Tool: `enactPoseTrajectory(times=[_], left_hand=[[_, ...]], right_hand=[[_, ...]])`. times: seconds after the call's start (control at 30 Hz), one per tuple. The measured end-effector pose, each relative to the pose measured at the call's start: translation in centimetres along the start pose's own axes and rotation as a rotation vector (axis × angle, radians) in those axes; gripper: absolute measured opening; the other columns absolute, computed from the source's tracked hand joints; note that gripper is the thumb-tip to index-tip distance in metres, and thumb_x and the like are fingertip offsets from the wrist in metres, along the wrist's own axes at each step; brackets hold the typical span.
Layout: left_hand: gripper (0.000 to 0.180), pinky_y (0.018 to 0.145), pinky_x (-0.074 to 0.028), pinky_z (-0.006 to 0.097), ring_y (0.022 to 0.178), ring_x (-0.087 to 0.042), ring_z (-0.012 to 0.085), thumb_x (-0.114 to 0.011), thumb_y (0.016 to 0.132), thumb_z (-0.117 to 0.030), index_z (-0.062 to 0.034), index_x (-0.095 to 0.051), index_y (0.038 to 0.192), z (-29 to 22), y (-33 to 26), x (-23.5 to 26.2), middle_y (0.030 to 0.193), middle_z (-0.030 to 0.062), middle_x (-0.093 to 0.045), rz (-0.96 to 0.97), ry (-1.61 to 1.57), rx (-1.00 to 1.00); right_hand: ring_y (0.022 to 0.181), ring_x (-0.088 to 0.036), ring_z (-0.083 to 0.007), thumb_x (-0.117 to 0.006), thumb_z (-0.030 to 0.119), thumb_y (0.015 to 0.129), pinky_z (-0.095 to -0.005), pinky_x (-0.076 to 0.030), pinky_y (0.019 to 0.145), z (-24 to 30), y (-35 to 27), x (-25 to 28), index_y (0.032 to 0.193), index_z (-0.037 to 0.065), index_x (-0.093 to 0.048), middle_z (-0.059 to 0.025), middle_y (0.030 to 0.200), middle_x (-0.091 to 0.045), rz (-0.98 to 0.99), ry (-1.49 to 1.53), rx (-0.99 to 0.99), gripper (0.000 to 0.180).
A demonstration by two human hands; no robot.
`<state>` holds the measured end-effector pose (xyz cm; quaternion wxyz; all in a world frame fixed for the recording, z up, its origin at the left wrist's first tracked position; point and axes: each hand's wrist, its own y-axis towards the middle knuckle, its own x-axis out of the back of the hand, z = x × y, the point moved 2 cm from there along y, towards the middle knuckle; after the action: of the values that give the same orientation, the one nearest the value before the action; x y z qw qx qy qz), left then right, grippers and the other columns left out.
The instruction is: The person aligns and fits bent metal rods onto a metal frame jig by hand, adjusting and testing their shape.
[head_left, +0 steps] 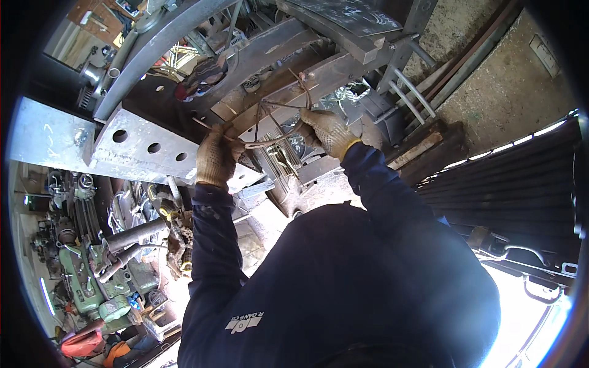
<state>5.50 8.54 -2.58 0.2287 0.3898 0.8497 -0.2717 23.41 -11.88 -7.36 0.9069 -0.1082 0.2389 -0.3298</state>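
The left hand (216,157), in a tan work glove, has its fingers closed around the left end of a rusty wire frame (274,122). The right hand (330,131), gloved the same way, holds the right side of this frame with closed fingers. The frame is made of thin bent rods, with a curved piece and some straight spokes, and it sits between the two hands, a little above the picture centre, at about 12 o'clock from the person's dark blue sleeves. At 9 o'clock from the left hand lies a grey steel plate with round holes (144,147), touching the glove. Far below, at 7 o'clock, stands a green machine (86,279) among tools.
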Motion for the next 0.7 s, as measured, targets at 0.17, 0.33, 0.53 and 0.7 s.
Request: enactPoseTrajectory(times=[0.17,0.33,0.53,0.7], left_hand=[[0.040,0.054,-0.053,0.030,0.060,-0.058,0.0208,-0.049,0.103,-0.029,0.0089,-0.050,0.117,1.2,0.5,2.2,0.086,0.0149,-0.063,-0.083,-0.071,0.016],[0.037,0.055,-0.052,0.029,0.062,-0.057,0.0204,-0.054,0.102,-0.028,0.0072,-0.054,0.114,1.7,-0.7,0.5,0.090,0.0155,-0.062,-0.042,-0.061,-0.040],[0.037,0.058,-0.052,0.030,0.065,-0.057,0.0207,-0.056,0.101,-0.027,0.0072,-0.053,0.115,1.3,0.0,1.7,0.093,0.0181,-0.061,-0.020,-0.095,-0.021],[0.032,0.059,-0.056,0.029,0.067,-0.061,0.0203,-0.056,0.101,-0.025,0.0053,-0.054,0.112,1.0,-0.1,1.4,0.093,0.0162,-0.064,0.015,-0.122,-0.018]], right_hand=[[0.058,-0.055,-0.0091,-0.062,0.043,0.096,-0.0217,-0.045,0.052,-0.5,0.4,0.3,0.094,0.003,-0.067,-0.0006,0.074,-0.061,0.010,0.009,0.035,0.040],[0.056,-0.053,-0.0080,-0.062,0.039,0.097,-0.0224,-0.045,0.049,0.0,1.1,1.2,0.094,0.003,-0.068,-0.0001,0.072,-0.060,0.082,0.048,0.083,0.036],[0.055,-0.051,-0.0080,-0.060,0.035,0.098,-0.0223,-0.043,0.048,0.3,0.9,0.9,0.089,0.003,-0.067,0.0003,0.068,-0.056,0.067,0.103,0.025,0.034],[0.056,-0.052,-0.0076,-0.062,0.036,0.097,-0.0223,-0.046,0.051,0.3,0.9,1.2,0.090,0.003,-0.067,0.0012,0.068,-0.056,0.123,0.019,0.020,0.034]])
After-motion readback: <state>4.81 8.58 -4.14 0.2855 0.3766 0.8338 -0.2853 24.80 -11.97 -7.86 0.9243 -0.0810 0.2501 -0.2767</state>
